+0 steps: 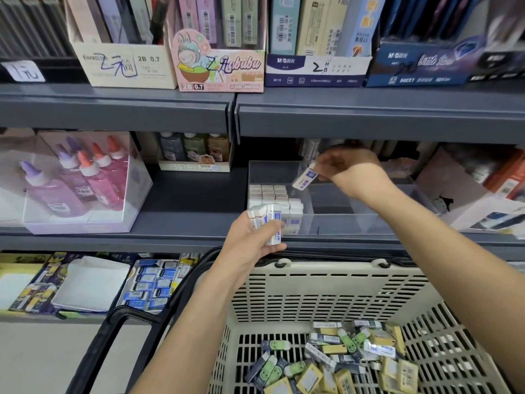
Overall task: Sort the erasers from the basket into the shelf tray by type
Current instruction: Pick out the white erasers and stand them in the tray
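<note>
Blue-and-white eraser [305, 177] hangs tilted over the clear shelf tray [355, 214], its top end pinched by the right hand [352, 172] fingers [322, 166]; I'd square it upright, then lower it toward 7 o'clock beside the matching rows [272, 194], while the left hand [252, 243] grips the spare stack [265, 218] above the basket [326, 282].

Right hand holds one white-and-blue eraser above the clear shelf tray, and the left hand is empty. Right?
Not quite. The head view shows the left hand gripping several white-and-blue erasers. The right hand does hold one eraser above the clear tray.
</note>
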